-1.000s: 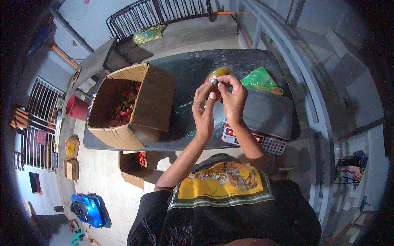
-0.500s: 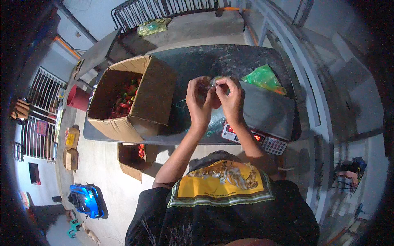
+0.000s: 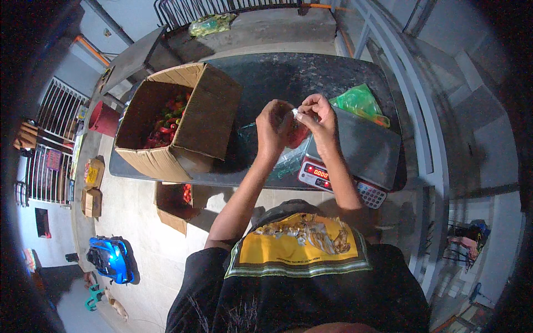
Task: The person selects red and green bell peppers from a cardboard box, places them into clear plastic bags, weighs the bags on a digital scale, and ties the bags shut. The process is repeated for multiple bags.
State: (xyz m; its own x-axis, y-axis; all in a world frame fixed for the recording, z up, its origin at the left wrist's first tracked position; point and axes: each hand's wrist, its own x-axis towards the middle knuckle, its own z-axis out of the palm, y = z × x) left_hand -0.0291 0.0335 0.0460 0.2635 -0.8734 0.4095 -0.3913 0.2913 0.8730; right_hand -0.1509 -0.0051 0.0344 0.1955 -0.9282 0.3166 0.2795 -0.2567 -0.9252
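Both the left hand [image 3: 273, 129] and right hand [image 3: 320, 117] pinch the neck of a small clear plastic bag of red pieces [image 3: 297, 135] above the grey digital scale [image 3: 355, 150], seemingly filled, closure apparently unfinished.

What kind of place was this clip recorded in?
Probably a small home or yard packing spot, not a factory: a dark table holds a cardboard box of red items and a weighing scale, with tiled floor below and metal railings behind.

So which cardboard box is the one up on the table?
The big open cardboard box with red and green bits inside sits on the dark table, left of both hands. The other boxes stand down on the floor.
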